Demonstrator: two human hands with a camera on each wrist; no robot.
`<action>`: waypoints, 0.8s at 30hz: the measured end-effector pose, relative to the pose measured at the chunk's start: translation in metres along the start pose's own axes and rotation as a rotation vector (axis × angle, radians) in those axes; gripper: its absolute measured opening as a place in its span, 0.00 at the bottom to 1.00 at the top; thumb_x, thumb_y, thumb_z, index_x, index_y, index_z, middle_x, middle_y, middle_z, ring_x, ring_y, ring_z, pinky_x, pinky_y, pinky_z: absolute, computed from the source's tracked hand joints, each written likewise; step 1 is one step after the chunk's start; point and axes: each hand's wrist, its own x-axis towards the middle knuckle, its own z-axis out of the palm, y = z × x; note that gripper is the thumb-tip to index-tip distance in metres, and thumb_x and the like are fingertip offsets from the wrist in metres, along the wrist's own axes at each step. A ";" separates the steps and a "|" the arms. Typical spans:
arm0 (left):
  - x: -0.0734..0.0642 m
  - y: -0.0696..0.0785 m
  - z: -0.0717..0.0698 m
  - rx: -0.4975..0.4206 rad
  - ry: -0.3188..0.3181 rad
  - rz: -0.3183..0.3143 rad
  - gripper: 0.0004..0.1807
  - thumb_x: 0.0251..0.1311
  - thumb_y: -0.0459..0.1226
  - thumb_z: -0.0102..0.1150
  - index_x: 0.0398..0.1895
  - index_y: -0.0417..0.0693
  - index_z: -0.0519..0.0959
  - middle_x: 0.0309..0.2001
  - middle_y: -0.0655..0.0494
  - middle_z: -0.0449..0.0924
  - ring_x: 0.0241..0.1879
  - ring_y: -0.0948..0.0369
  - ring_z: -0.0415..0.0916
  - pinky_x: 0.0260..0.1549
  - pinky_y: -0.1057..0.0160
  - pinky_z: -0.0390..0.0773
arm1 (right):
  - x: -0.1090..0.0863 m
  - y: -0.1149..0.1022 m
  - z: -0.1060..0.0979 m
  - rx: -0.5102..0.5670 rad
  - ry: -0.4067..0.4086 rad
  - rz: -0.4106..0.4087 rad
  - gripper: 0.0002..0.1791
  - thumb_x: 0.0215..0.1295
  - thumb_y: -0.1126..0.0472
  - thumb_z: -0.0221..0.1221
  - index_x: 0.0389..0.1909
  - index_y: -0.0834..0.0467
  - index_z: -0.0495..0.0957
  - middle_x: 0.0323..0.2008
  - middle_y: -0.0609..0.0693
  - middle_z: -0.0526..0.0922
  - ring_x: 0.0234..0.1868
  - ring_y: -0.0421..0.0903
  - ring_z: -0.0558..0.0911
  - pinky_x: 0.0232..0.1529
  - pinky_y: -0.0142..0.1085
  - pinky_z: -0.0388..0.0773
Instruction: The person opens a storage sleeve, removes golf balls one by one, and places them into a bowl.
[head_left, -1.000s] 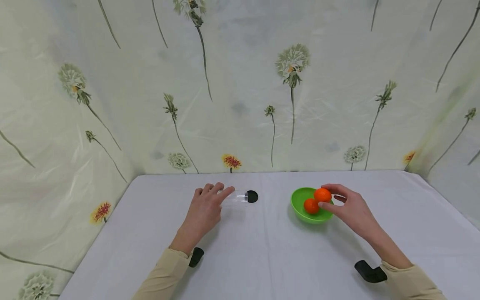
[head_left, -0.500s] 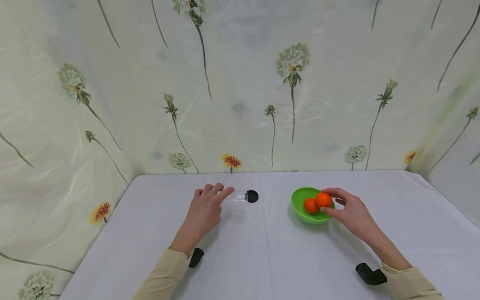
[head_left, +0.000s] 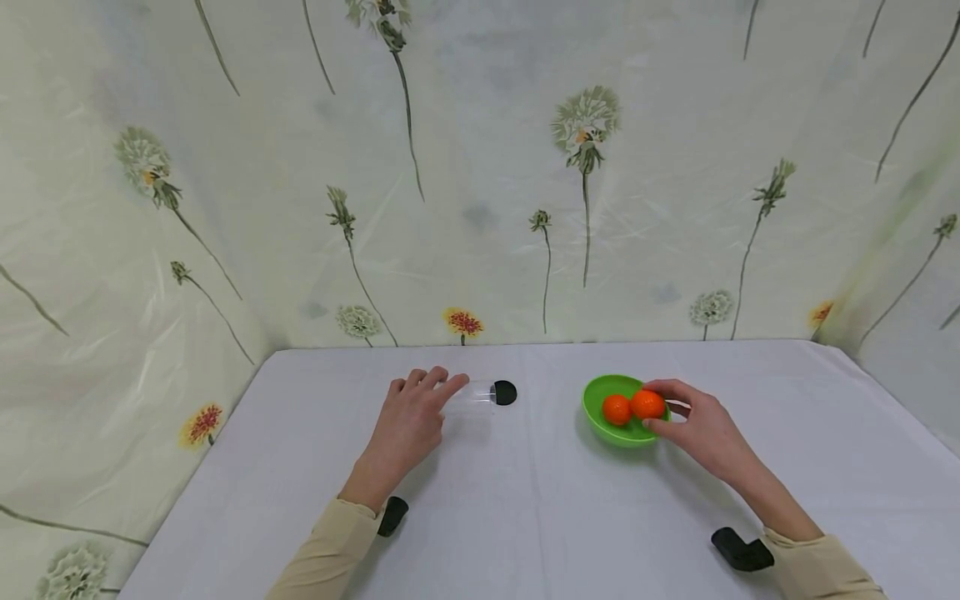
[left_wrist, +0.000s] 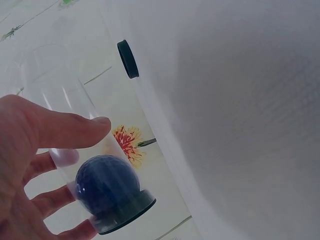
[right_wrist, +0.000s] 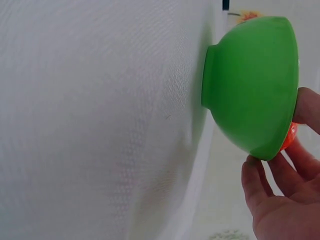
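My left hand (head_left: 408,421) grips a clear plastic tube (head_left: 472,393). In the left wrist view the thumb lies across the tube; a dark blue dimpled ball (left_wrist: 107,182) sits inside at the end closed by a dark cap (left_wrist: 125,215). On the table near the other end is a separate dark lid (head_left: 505,392). My right hand (head_left: 705,429) pinches an orange ball (head_left: 648,404) between thumb and fingers at the right side of a green bowl (head_left: 596,417). A second orange ball (head_left: 617,410) lies in the bowl. The right wrist view shows mostly the bowl's outside.
A white cloth covers the table (head_left: 540,500). Behind it hangs a pale flowered backdrop (head_left: 480,167). Black wrist devices sit under both sleeves, the left one (head_left: 392,515) and the right one (head_left: 741,548).
My right hand has lowered the held orange ball slightly into the bowl, beside the second one, which has shifted a little left. The left hand and tube look unmoved.
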 end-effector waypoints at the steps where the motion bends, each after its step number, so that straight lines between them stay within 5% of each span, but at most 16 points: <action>1: 0.000 0.000 0.000 -0.002 0.003 0.001 0.32 0.53 0.25 0.63 0.61 0.60 0.74 0.51 0.56 0.74 0.48 0.53 0.72 0.40 0.51 0.72 | 0.000 0.000 0.000 0.000 0.001 -0.002 0.24 0.62 0.64 0.64 0.59 0.64 0.73 0.57 0.63 0.76 0.61 0.63 0.72 0.58 0.55 0.69; 24: 0.000 0.001 -0.002 -0.014 0.005 0.001 0.33 0.52 0.24 0.64 0.61 0.60 0.73 0.51 0.56 0.74 0.49 0.53 0.71 0.41 0.51 0.71 | -0.002 -0.006 -0.006 0.025 -0.007 0.020 0.23 0.65 0.60 0.63 0.60 0.61 0.74 0.63 0.65 0.71 0.65 0.71 0.64 0.59 0.62 0.66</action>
